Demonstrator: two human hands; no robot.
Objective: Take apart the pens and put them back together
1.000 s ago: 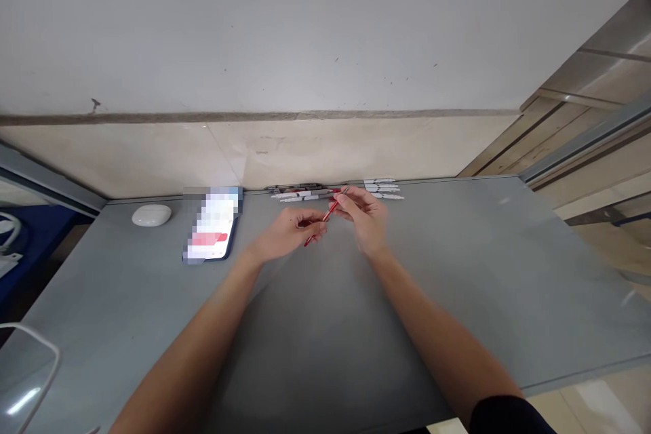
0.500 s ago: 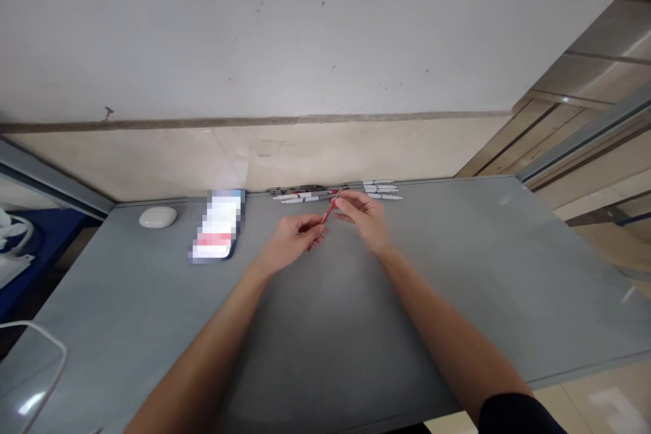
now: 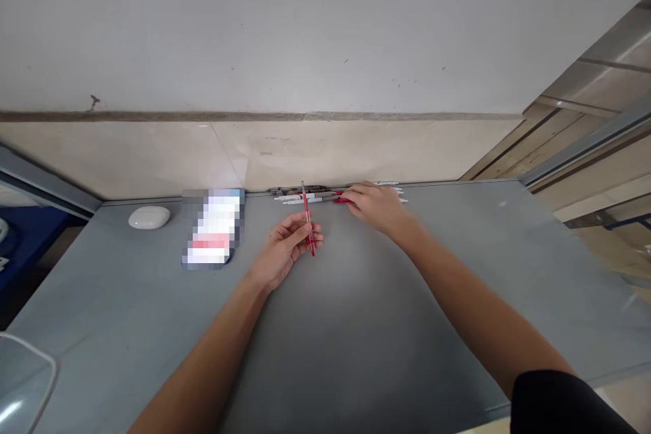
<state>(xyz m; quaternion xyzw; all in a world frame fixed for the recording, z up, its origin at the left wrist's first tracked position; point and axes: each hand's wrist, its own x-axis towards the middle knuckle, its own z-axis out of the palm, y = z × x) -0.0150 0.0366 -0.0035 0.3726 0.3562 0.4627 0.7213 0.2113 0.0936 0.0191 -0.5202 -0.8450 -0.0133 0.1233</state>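
My left hand (image 3: pixel 289 247) is closed around a thin red pen (image 3: pixel 307 220), which it holds nearly upright above the grey table (image 3: pixel 356 325). My right hand (image 3: pixel 377 206) reaches to the far edge of the table. Its fingertips rest on a small red piece (image 3: pixel 342 200) beside a row of pens (image 3: pixel 305 194) lying along the wall. More white pen parts (image 3: pixel 394 187) lie partly hidden behind my right hand.
A phone with a blurred screen (image 3: pixel 213 227) lies on the table left of my hands. A white oval case (image 3: pixel 149 217) sits further left. A white cable (image 3: pixel 30 359) curls at the bottom left corner. The wall stands just behind the table.
My right hand has let go of the red pen and moved back to the row of pens by the wall. My left hand has turned the pen from slanted to nearly upright.
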